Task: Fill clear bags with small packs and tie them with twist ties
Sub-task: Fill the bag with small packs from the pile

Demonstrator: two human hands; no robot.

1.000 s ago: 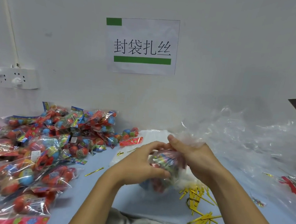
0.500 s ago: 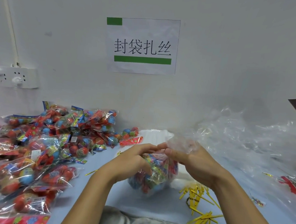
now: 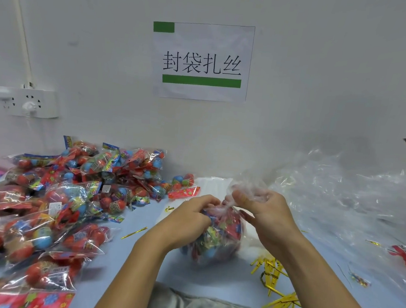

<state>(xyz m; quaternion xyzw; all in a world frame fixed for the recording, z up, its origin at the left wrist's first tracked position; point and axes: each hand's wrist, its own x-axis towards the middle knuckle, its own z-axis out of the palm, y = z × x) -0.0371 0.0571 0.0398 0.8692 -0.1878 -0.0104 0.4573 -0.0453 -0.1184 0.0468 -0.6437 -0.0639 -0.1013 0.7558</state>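
Head view | I'm seeing the filled clear bag (image 3: 216,239) resting on the worktop (image 3: 137,254) | left hand (image 3: 185,224) gripping its side below the neck | right hand (image 3: 263,216) pinching the gathered neck | gold twist ties (image 3: 279,302) lying just right of the bag.

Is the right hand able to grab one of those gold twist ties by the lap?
Probably yes: the gold twist ties lie uncovered just below the right hand, but it grips the filled bag's neck.

Clear bag (image 3: 216,237) full of colourful packs, neck gathered; gold twist ties (image 3: 279,302) beside it.
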